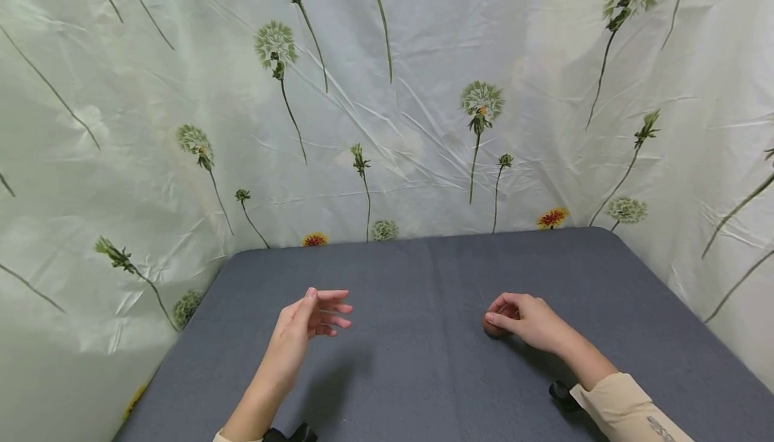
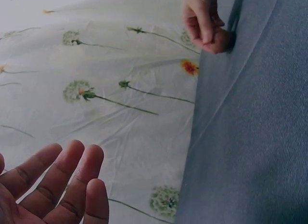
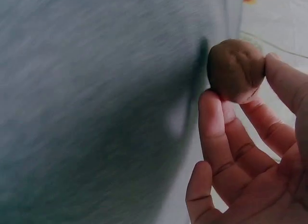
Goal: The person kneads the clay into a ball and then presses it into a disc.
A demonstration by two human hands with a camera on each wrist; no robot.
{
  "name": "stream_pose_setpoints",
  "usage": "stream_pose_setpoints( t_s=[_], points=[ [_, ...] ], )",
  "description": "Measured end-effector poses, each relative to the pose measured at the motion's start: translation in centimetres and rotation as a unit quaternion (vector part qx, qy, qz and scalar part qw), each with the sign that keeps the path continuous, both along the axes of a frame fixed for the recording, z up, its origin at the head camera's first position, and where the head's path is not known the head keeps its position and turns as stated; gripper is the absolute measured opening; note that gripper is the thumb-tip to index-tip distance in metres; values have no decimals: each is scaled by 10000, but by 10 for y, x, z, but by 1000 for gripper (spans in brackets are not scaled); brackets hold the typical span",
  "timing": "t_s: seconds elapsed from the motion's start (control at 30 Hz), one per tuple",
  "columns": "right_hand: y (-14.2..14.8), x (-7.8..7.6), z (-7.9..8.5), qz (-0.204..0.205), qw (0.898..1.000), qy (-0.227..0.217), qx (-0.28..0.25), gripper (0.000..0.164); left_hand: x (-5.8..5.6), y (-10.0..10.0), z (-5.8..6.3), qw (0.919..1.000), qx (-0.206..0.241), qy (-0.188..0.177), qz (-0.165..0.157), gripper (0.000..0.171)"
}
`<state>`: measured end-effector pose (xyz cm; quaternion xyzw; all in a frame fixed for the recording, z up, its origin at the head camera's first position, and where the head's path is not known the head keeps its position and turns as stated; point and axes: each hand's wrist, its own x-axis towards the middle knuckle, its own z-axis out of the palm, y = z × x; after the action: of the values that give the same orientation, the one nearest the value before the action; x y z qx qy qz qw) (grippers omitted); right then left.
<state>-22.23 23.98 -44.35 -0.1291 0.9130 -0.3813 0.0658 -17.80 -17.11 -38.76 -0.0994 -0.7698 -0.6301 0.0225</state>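
A brown, roundish lump of what looks like modelling clay shows creases on its surface in the right wrist view. My right hand pinches it between the thumb and fingertips, at or just above the tabletop on the right. In the head view only part of the lump shows under the fingers. My left hand is raised over the left part of the table, fingers apart and relaxed, with nothing in it. The left palm and fingers also appear in the left wrist view.
A dark grey cloth with a faint lengthwise crease covers the table. White curtains printed with dandelions and flowers stand behind it and along both sides. Black wrist devices sit at both cuffs.
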Motion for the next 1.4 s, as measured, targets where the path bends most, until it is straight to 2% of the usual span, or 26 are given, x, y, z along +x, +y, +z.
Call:
stream_pose_setpoints(
  t_s=[0.23, 0.47, 0.67, 0.77, 0.87, 0.97, 1.07, 1.13, 1.3, 1.4],
  points=[
    [10, 1, -7, -301, 9992, -176, 195, 26, -1, -9, 0, 10000, -56, 25, 26, 60],
    [9, -3, -6, -343, 9989, -27, 325, 30, -1, -15, 0, 9998, -63, 94, 171, 68],
    [7, -14, 1, -276, 9987, 180, 382, 38, 1, -21, 5, 9976, -143, 420, 532, 65],
    [3, -20, 6, -253, 9976, 434, 475, 43, 0, -23, 6, 9941, -505, 739, 619, 57],
    [-5, -26, 12, -124, 9957, 734, 548, 45, -1, -21, 4, 9842, -1032, 1217, 771, 48],
    [-19, -33, 18, 54, 9936, 869, 720, 49, -4, -18, 0, 9691, -1569, 1642, 961, 44],
    [-33, -42, 18, 301, 9901, 917, 1018, 55, -10, -10, -2, 9587, -1910, 1824, 1052, 45],
    [-39, -47, 13, 487, 9852, 1034, 1275, 59, -14, -3, -3, 9503, -2175, 1911, 1146, 50],
    [-43, -53, -11, 947, 9744, 1223, 1634, 63, -23, 19, -4, 9198, -3077, 1996, 1395, 66],
    [-42, -51, -25, 1196, 9726, 1238, 1565, 63, -26, 30, -2, 9124, -3375, 1929, 1283, 71]
  ],
)
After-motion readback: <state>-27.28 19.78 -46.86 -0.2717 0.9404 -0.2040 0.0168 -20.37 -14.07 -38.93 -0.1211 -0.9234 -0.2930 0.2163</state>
